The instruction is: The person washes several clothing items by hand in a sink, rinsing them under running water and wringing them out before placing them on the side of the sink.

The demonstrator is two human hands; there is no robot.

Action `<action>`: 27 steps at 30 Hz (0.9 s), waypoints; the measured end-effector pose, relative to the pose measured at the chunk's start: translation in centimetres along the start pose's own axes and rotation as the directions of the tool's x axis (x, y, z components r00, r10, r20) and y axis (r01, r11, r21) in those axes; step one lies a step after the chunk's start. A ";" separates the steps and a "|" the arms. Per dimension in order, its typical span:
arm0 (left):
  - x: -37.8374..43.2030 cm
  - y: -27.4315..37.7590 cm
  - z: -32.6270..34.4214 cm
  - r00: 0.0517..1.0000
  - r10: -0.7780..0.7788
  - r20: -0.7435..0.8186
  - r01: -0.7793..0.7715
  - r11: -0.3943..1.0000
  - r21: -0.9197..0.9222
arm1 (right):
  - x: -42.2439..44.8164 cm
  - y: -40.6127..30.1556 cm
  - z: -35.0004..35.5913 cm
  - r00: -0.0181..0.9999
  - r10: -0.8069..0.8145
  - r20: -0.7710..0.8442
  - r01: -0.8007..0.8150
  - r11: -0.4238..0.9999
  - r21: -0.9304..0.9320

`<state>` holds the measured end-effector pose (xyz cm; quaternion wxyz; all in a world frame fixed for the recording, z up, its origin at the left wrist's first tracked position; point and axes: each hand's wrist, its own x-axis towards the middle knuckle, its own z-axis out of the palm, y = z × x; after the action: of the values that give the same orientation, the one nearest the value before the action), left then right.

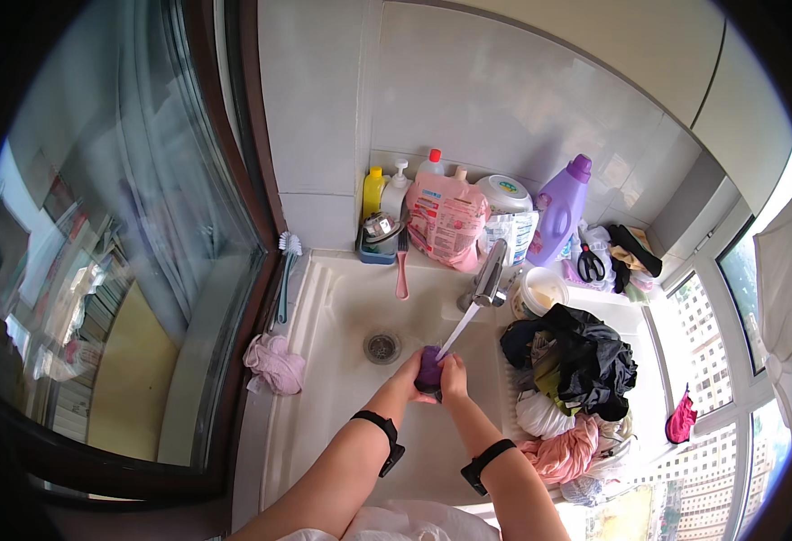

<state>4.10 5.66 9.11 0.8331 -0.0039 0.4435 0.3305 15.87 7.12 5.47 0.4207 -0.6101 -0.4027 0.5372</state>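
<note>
Both hands hold a small purple item [430, 368] with a dark lower end, under running water [458, 331]. Whether it is cloth or something firmer, I cannot tell. My left hand [409, 374] grips its left side, some fingers curling beneath it. On the right side, my right hand [455, 376] holds it with bent fingers. The stream falls from a chrome faucet [491, 274] onto the item's top, near my right thumb. Beneath my hands lies a white laundry sink [362, 433], its metal drain [382, 347] just to the left.
Clothes [585, 365] are heaped on the washboard side at right, beside a white tub [541, 291]. Bottles, a pink refill pouch [447, 220] and a purple detergent bottle [558, 209] line the back ledge. A pink-handled brush [402, 274], pink cloth [277, 365] and glass door [166, 223] are left.
</note>
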 end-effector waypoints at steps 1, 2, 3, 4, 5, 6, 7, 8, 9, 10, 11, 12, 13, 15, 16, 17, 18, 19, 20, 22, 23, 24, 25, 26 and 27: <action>1.1 0.2 -0.1 0.998 0.034 0.044 -0.031 0.998 -0.063 | -0.6 -1.3 0.1 0.999 -0.042 -0.008 0.042 0.999 -0.004; 1.6 0.1 0.8 0.995 0.045 0.092 -0.035 0.993 -0.116 | -0.7 -1.6 -0.5 1.000 -0.012 -0.013 0.012 1.000 0.020; 2.2 0.0 1.7 0.989 0.058 0.139 -0.034 0.985 -0.169 | -0.8 -2.0 -1.2 0.996 -0.051 -0.072 0.046 0.997 -0.057; 4.9 0.2 0.5 0.975 0.075 0.209 -0.036 0.982 -0.185 | -1.4 -3.3 -1.0 0.990 -0.101 -0.100 0.087 0.987 -0.134; 6.9 0.3 0.0 0.972 0.142 0.189 -0.109 0.978 -0.177 | -1.8 -4.3 -1.2 0.980 -0.146 -0.134 0.116 0.971 -0.211; 8.9 0.3 -0.3 0.963 0.210 0.169 -0.182 0.969 -0.168 | -2.3 -5.3 -1.5 0.958 -0.224 -0.177 0.140 0.908 -0.394; 10.7 0.0 0.8 0.954 0.249 0.166 -0.228 0.964 -0.134 | -1.6 -5.1 -2.7 0.964 -0.128 -0.232 0.061 0.959 -0.275; 10.9 0.5 1.0 0.924 0.375 0.079 -0.360 0.919 -0.158 | -0.8 -5.1 -2.1 0.975 -0.042 -0.220 0.007 0.988 -0.157; 10.5 0.5 1.4 0.938 0.342 0.046 -0.331 0.929 -0.165 | -0.4 -5.2 -2.0 0.976 0.055 -0.211 -0.064 0.997 -0.036; 10.1 0.6 1.6 0.951 0.310 0.012 -0.304 0.937 -0.174 | -0.1 -5.4 -2.0 0.996 0.087 0.003 -0.083 0.934 0.348; 9.6 0.8 1.7 0.960 0.280 -0.021 -0.279 0.942 -0.187 | 0.2 -5.5 -1.9 0.993 0.099 0.061 -0.114 0.933 0.340; 9.6 1.5 0.0 0.972 0.229 -0.052 -0.235 0.952 -0.198 | -0.3 -6.2 -0.7 0.983 0.113 0.148 -0.155 0.935 0.318; 7.5 0.7 1.4 0.981 0.190 -0.037 -0.194 0.966 -0.174 | -0.3 -5.8 -1.7 0.974 0.143 0.176 -0.193 0.929 0.316; -0.9 -0.2 6.4 0.992 0.130 -0.008 -0.130 0.984 -0.120 | 1.4 -3.0 -2.8 0.982 -0.186 -0.029 0.187 0.979 0.080; -0.6 -0.4 5.8 0.992 0.126 -0.017 -0.127 0.984 -0.122 | 0.4 -3.7 -2.2 0.945 -0.325 -0.044 0.316 0.937 -0.147; 0.3 -0.5 4.4 0.983 0.180 -0.033 -0.183 0.962 -0.203 | -1.4 -5.0 -1.1 0.887 -0.462 -0.016 0.425 0.828 -0.365; 1.6 -0.8 3.5 0.974 0.220 -0.046 -0.224 0.936 -0.273 | -3.1 -5.9 -0.3 0.883 -0.468 -0.017 0.448 0.855 -0.262; 2.8 -1.1 2.4 0.964 0.259 -0.061 -0.264 0.903 -0.340 | -3.1 -5.5 0.2 0.906 -0.423 0.024 0.410 0.862 -0.298; 2.8 -1.5 2.5 0.958 0.263 -0.113 -0.286 0.889 -0.358 | -2.5 -4.8 0.1 0.928 -0.370 0.046 0.363 0.868 -0.338; 2.8 -2.6 2.3 0.947 0.304 0.100 -0.268 0.924 -0.273 | -3.2 -5.4 -0.6 0.956 -0.287 0.060 0.286 0.864 -0.414; 2.8 -3.3 2.3 0.928 0.310 0.208 -0.262 0.938 -0.227 | -2.4 -4.1 -0.9 0.968 -0.250 -0.008 0.228 0.897 -0.378; 3.2 -3.5 1.4 0.945 0.308 0.109 -0.271 0.924 -0.269 | -1.0 -2.3 -0.1 0.976 -0.211 -0.048 0.184 0.926 -0.330; 4.4 -3.7 0.5 0.955 0.296 0.013 -0.277 0.908 -0.314 | -1.3 -2.2 0.5 0.982 -0.166 -0.089 0.135 0.948 -0.287; 5.5 -4.0 -0.7 0.958 0.276 -0.082 -0.287 0.889 -0.357 | -1.8 -2.1 0.8 0.991 -0.106 -0.086 0.079 0.958 -0.277; 5.9 -4.1 -0.9 0.938 0.343 -0.046 -0.337 0.879 -0.337 | -1.9 -1.9 0.9 0.989 -0.105 -0.100 0.075 0.959 -0.273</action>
<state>7.99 5.34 3.02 0.7522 -0.0674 0.3672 0.5430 14.70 6.06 7.82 0.3804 -0.6718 -0.4746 0.4227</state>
